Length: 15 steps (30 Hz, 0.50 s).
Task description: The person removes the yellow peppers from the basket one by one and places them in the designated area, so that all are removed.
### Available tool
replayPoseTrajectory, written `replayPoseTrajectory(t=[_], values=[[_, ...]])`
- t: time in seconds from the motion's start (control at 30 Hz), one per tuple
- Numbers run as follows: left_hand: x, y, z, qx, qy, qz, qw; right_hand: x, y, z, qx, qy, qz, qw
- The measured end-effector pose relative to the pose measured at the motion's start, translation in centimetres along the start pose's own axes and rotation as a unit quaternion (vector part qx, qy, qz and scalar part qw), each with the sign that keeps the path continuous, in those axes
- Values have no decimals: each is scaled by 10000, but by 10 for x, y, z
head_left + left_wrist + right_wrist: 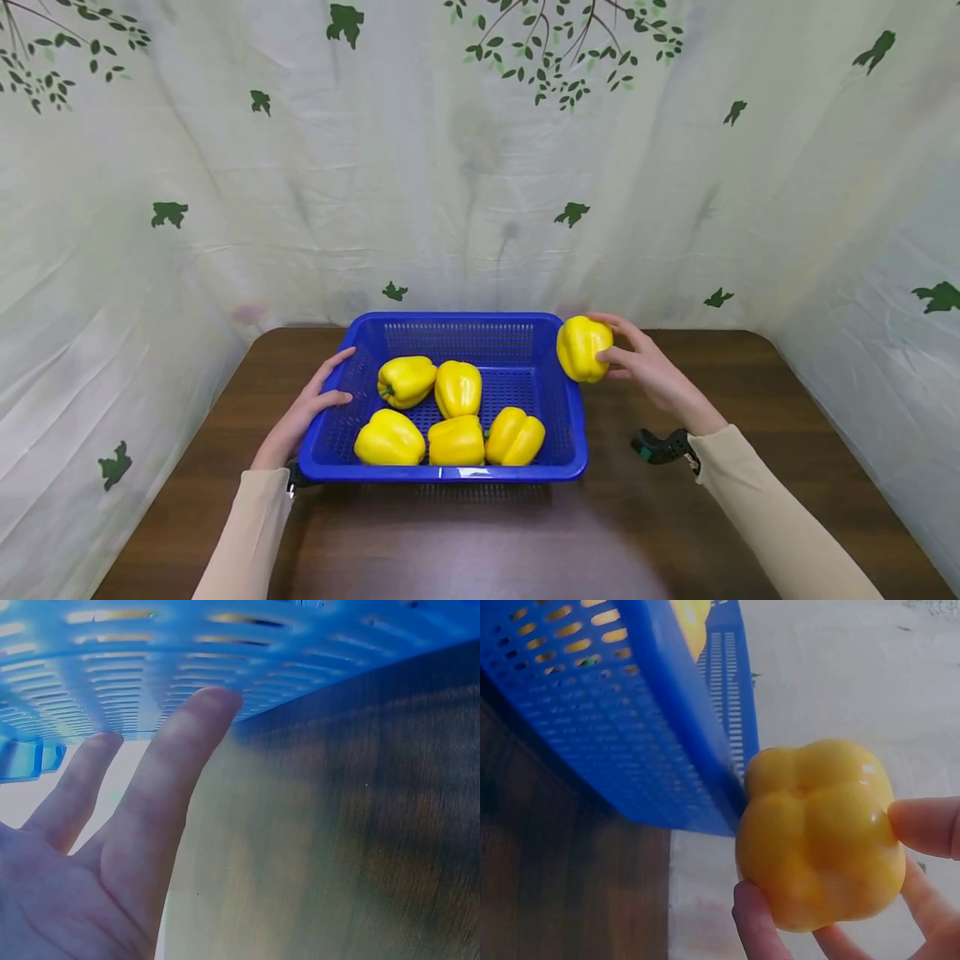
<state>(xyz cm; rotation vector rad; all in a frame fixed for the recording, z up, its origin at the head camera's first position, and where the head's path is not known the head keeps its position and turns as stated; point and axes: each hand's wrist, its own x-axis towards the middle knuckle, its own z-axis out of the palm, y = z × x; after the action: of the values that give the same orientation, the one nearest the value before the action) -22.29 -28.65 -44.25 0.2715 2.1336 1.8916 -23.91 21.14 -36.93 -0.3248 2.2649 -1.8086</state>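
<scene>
A blue perforated plastic basket (450, 473) stands on the table with several yellow bell peppers in it, one of them a pepper (406, 381) at the back left. My left hand (303, 408) holds the basket's left side, its thumb and a finger over the rim. In the left wrist view, other fingers (161, 795) touch the outer slotted wall. Just outside the basket's back right corner, my right hand (648, 367) grips another yellow bell pepper (584, 349) between thumb and fingers. The right wrist view shows this pepper's lobed end (821, 832) near the rim.
The brown wooden table (480, 542) extends on both sides of the basket and in front of it. A pale curtain (465, 167) with green leaf prints hangs behind the table and along its sides. A black strap device (660, 447) sits at the right wrist.
</scene>
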Motion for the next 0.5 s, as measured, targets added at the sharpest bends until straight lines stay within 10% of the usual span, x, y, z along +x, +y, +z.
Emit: replayPoseTrajectory(t=[0.5], values=[[-3, 2, 4, -1, 63, -116, 9999, -5, 17, -17, 58, 192, -64, 9998]])
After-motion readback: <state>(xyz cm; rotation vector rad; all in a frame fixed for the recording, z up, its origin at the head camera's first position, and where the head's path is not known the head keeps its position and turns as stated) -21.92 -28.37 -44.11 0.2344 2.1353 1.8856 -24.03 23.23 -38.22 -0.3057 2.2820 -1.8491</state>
